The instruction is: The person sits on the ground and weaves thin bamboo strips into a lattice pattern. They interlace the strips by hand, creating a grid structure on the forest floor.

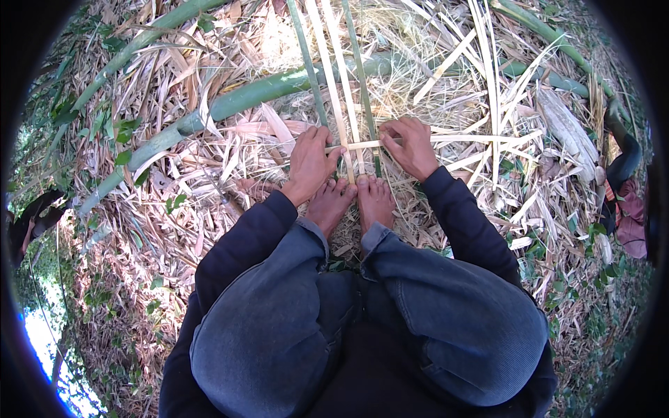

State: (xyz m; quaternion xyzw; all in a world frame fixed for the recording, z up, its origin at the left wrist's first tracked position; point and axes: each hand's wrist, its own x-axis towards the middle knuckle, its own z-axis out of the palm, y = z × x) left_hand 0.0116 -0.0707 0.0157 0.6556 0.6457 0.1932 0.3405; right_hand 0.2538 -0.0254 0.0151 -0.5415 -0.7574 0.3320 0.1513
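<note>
Long bamboo strips run away from my feet: two pale strips (333, 76) in the middle and a green strip (306, 57) on the left, with another green strip (360, 66) on the right. A pale cross strip (364, 145) lies across them, between my hands. My left hand (310, 161) pinches its left end, thumb against the strips. On the right, my right hand (411, 148) is closed with thumb and fingers on the same cross strip, which continues past it to the right. My bare feet (373, 200) rest at the near ends of the long strips.
A thick green bamboo pole (244, 99) lies across the ground beyond my hands. More pale strips (493, 104) are scattered on the right, near a grey piece of wood (566, 129). Dry leaves and shavings cover the ground. Dark and reddish cloth (631, 216) shows at the right edge.
</note>
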